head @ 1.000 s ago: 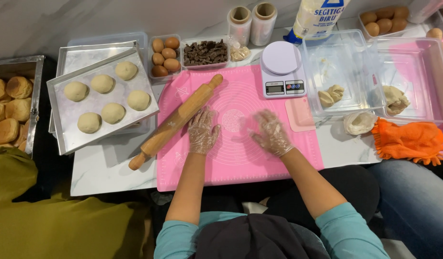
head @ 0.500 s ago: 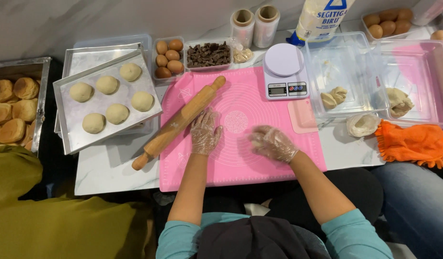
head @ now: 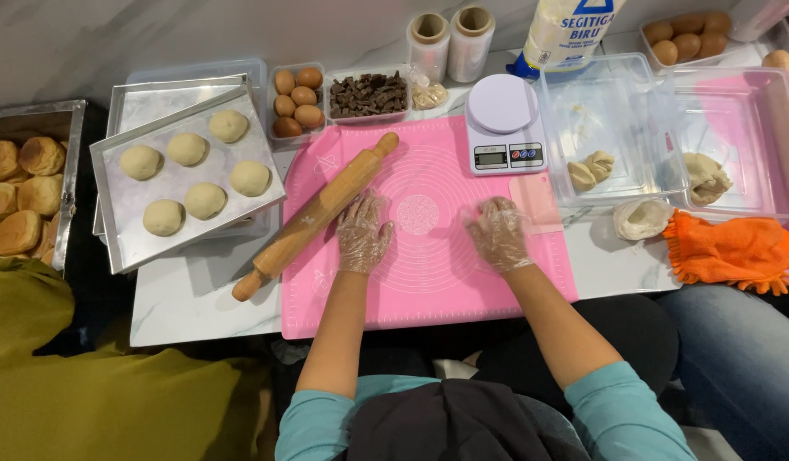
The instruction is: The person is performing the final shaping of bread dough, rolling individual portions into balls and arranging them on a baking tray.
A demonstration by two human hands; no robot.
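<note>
**Two gloved hands flat on the pink mat**

We see both hands in thin clear gloves resting on the pink silicone mat (head: 428, 282), which fills the middle of the frame on the white marble table (head: 189, 299). The left hand (head: 363, 232) lies palm down with its grip spread and holding nothing, just beside the wooden rolling pin (head: 317, 213), whose near side its fingers all but touch. The right hand (head: 499, 233) rests to the right, fingers loosely curled on the mat and empty; between the two hands we see the mat's printed centre circle.

The rolling pin lies slantwise across the mat's left edge. At the mat's upper right corner sits a white kitchen scale (head: 504, 119) with a round platform.

Moving outward, in the upper left a metal tray (head: 121, 248) carries six pale dough balls (head: 205, 200), stacked tilted on a second tray. At the far left edge a pan holds browned buns (head: 19, 192). Along the top we find a clear tub of brown eggs (head: 295, 102), a clear tub of dark chocolate pieces (head: 370, 94), two rolls of clear film (head: 450, 38) standing upright, and a white bag with blue lettering and a blue base (head: 565, 34).

To the right, clear plastic boxes (head: 616, 77) hold lumps of dough (head: 589, 171), and an orange cloth (head: 731, 252) lies below them at the right edge.
</note>
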